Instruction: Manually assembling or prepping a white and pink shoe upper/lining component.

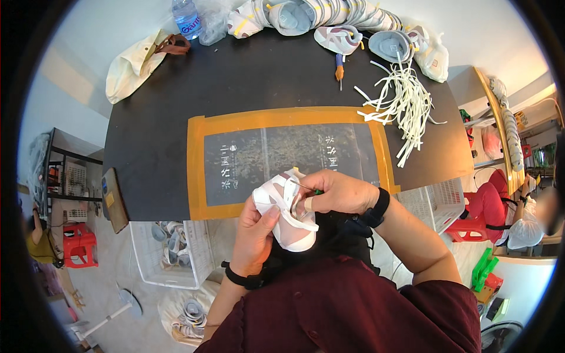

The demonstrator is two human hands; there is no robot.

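Observation:
Near the table's front edge I hold a small white and pale mauve shoe upper [296, 234]. My left hand [256, 232] is closed on its left side, thumb pressed on top. My right hand [344, 194] is closed at the upper's opening, gripping a thin dark tool with a bit of green [318, 192]; its tip reaches to the upper, and the fingers hide most of it. A pale strip wraps one right finger. Black bands circle both wrists.
Orange tape [197, 170] frames a sheet on the dark table. White laces [406, 106] hang from a shoe at back right, near an orange-handled tool [339, 72]. More shoe uppers [365, 15] line the back. Crates [203, 253] stand below. A person sits at right.

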